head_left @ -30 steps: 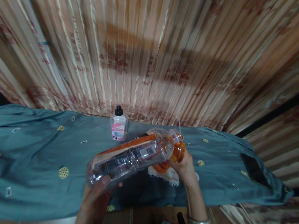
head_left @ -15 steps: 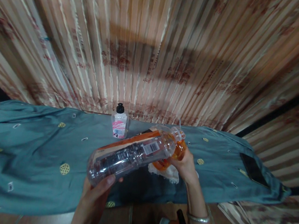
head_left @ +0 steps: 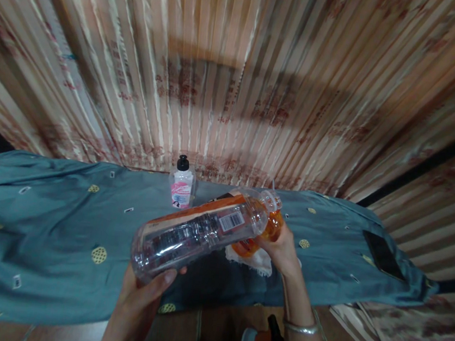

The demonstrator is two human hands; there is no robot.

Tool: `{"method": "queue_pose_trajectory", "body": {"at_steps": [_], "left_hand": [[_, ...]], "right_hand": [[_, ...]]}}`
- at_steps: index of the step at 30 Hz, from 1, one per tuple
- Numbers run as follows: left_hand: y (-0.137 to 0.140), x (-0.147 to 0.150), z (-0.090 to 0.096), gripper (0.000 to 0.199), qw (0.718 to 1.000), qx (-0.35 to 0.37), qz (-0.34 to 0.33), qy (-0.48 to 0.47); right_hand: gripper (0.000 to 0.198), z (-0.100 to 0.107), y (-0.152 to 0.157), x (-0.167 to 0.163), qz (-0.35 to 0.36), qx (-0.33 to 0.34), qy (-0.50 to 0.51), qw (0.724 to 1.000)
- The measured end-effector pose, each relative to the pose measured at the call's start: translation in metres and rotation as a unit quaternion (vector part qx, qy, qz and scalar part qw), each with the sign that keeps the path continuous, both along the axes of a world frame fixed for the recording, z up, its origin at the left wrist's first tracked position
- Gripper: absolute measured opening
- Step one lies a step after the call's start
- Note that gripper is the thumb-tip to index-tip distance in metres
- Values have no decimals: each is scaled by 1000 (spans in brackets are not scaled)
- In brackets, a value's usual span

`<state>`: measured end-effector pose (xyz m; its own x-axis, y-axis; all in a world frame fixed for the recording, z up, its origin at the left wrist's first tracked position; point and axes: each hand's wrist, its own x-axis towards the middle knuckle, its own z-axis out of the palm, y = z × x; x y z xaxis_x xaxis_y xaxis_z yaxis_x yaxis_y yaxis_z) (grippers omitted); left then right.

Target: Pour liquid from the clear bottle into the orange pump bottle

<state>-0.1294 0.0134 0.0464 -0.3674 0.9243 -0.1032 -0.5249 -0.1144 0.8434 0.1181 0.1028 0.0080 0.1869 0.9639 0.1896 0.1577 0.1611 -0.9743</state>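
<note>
Left hand [head_left: 137, 294]: gripping clear plastic bottle [head_left: 199, 232], tilted
Right hand [head_left: 283, 252]: gripping orange bottle [head_left: 274, 228], centre-right
Counter [head_left: 52, 227]: front edge crosses lower frame; black-capped bottle [head_left: 181, 188] near back edge

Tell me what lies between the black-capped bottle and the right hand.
In the head view, the tilted clear bottle and then the orange bottle lie between the black-capped bottle and the right hand.

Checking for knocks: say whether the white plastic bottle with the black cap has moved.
No, neither way: the white bottle keeps its place relative to the yellow oval cloth print on its left.
</note>
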Motion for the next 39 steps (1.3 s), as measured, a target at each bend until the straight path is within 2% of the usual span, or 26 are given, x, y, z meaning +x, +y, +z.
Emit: {"method": "queue_pose_trajectory", "body": {"at_steps": [5,13,16,24,39], "left_hand": [[-1,0,3,56,1000,-1,3,-3],[0,1,4,66,1000,0,13,-20],[0,1,6,63,1000,6,14,-6],[1,0,8,69,1000,21,-8,9],[1,-4,1,54,999,33,-25,28]], "right_hand": [[71,0,0,0,-6,7,-26,1000],[68,3,-1,-2,-5,-4,-2,1000],[65,4,-1,-2,-6,1,-15,1000],[63,4,-1,-3,-7,3,-9,1000],[61,5,-1,-4,-5,14,-38,999]]}}
